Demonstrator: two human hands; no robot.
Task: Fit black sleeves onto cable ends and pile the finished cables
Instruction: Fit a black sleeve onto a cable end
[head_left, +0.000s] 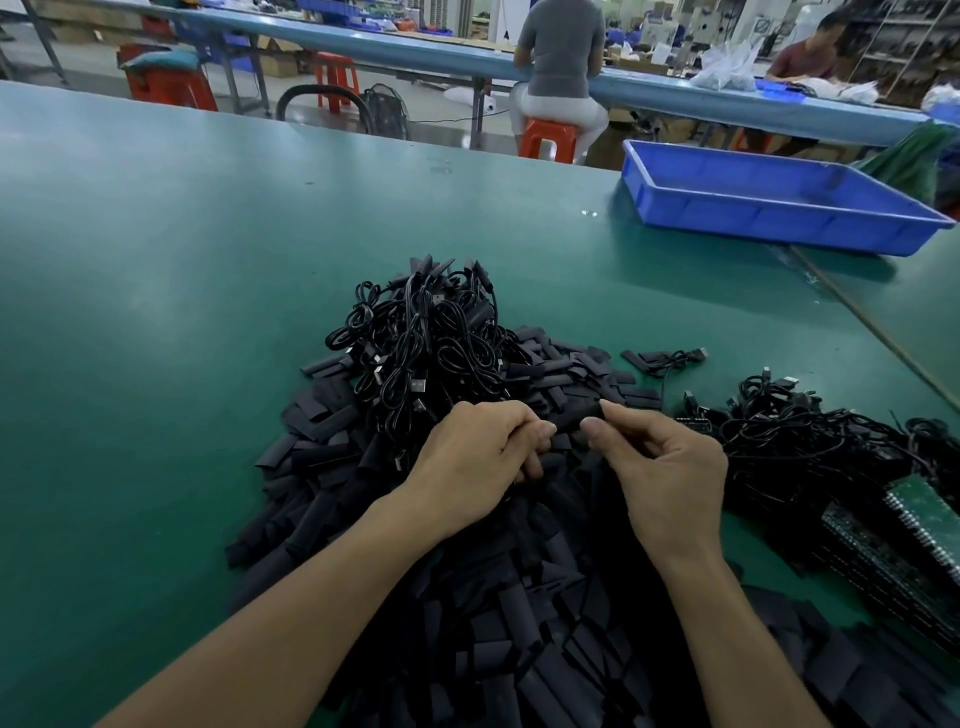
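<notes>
Hands: left hand and right hand nearly meeting, each pinching an end of one black sleeve (its contents hidden).
Sleeve: just above the loose sleeves on the worktop.
Beyond: cable pile, touching them.
Far right: blue tray.

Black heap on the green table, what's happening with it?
A person works at a green table, hands over a heap of loose sleeves. The left hand and right hand pinch one black sleeve between them, one at each end; the fingers hide whether a cable end is inside. Behind the hands lies a pile of coiled cables. A second cable tangle and green circuit boards sit to the right, a blue tray farther back.
</notes>
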